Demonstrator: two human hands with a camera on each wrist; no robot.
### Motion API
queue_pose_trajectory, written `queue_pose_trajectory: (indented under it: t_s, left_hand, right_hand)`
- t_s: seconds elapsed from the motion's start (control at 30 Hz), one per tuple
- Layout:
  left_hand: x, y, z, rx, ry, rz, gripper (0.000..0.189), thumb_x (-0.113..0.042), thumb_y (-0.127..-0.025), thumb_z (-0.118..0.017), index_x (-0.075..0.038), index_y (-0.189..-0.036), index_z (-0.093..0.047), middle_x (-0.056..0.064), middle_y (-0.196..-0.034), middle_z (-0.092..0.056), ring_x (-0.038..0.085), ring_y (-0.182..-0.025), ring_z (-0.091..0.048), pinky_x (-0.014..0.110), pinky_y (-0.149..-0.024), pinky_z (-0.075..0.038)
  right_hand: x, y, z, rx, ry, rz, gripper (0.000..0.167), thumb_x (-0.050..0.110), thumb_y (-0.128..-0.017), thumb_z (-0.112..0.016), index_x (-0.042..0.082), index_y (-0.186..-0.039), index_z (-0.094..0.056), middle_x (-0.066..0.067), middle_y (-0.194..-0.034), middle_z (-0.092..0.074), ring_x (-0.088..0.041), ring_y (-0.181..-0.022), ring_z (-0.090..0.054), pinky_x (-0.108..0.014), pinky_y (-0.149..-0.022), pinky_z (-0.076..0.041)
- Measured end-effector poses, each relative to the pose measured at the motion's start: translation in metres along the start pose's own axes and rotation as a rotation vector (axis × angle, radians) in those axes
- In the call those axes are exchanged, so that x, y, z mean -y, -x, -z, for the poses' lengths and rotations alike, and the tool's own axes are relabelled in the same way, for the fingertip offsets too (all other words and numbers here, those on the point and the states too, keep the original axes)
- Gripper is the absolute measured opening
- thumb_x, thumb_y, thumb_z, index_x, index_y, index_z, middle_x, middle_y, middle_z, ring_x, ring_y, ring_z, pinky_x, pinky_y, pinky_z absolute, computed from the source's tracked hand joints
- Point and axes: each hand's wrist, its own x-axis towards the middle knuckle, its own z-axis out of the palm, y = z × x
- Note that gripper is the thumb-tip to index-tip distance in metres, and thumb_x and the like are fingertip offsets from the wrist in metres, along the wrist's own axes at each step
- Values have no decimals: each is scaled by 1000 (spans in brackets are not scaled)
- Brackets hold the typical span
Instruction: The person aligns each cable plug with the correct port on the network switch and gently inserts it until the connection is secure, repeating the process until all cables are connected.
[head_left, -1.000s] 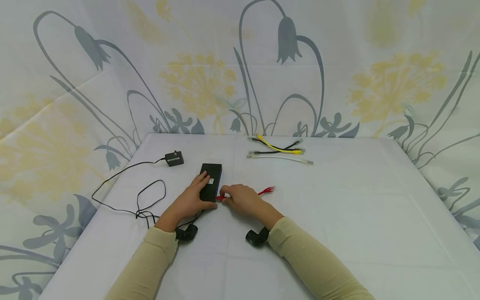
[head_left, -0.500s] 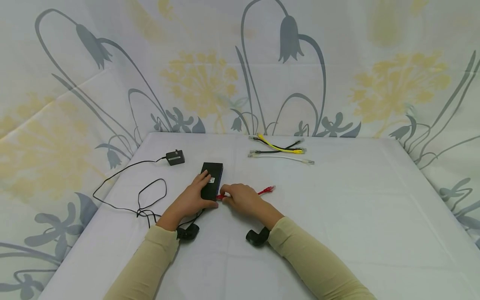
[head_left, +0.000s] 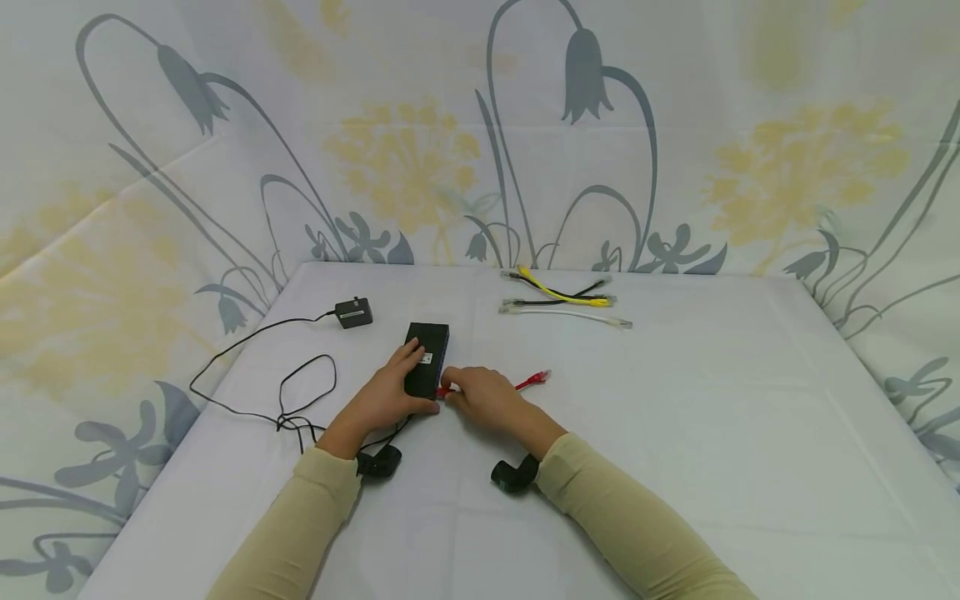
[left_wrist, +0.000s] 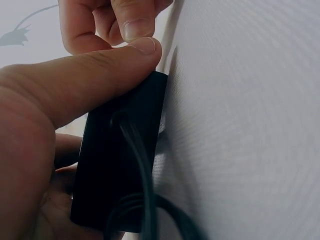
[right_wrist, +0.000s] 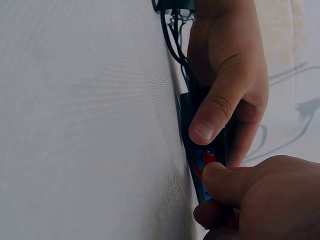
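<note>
White cloth runs right across the tabletop [head_left: 712, 400], and up at twelve o'clock a pale fabric backdrop [head_left: 536, 167] takes over, all drooping blue-grey bellflowers and yellow blooms. Toward half past seven from mid-table in the head view, there sits the black box [head_left: 430, 346], slim, oblong and flat, a small white label on top and blue showing along its three o'clock side. The left hand [head_left: 384, 393] has it, fingers over the top, thumb at the near end! And the right hand [head_left: 486, 396] pinches a red cable [head_left: 532, 380] by the box's five o'clock corner, the cable's far tip poking out at three. Two o'clock from the box, a group of short cables: a yellow cable [head_left: 558, 293] crossing black cables [head_left: 528, 302], a white cable [head_left: 562, 312] just below. Ten o'clock, a black power adapter [head_left: 354, 312], its black cord [head_left: 307, 319] looping round through nine.

Over to the right wrist view for what the head view hides: blue ports [right_wrist: 208, 194] in the box's side, the red plug [right_wrist: 209, 158] up against them between thumb and finger; how deep it sits, I can't tell. The left wrist view alone shows the cord entering the box's narrow end, right under that left thumb.
</note>
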Motion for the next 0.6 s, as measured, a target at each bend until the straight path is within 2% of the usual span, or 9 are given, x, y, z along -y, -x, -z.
queue_pose_trajectory:
  t_s: [0.3,0.6]
  left_hand:
    - [0,1,-2,10,1,0,101,-41,-78,-79,-10,-155,-21,4,-165,-7,34,-151,-9,56,-116,-22]
    - [0,2,-2,3,-10,-7,100,-41,-80,-78,-10,-155,-21,4,-165,-7,34,-151,-9,57,-115,-23]
  right_hand:
    - [-3,1,-3,9,-27,-20,19,25,-97,-59,18,-113,-64,-1,-100,-70,-14,-84,-62,-34,-78,-51]
    - [-5,5,2,5,-20,-21,22,27,-96,-60,20,-116,-66,1,-99,-71,-12,-83,-62,-32,-76,-51]
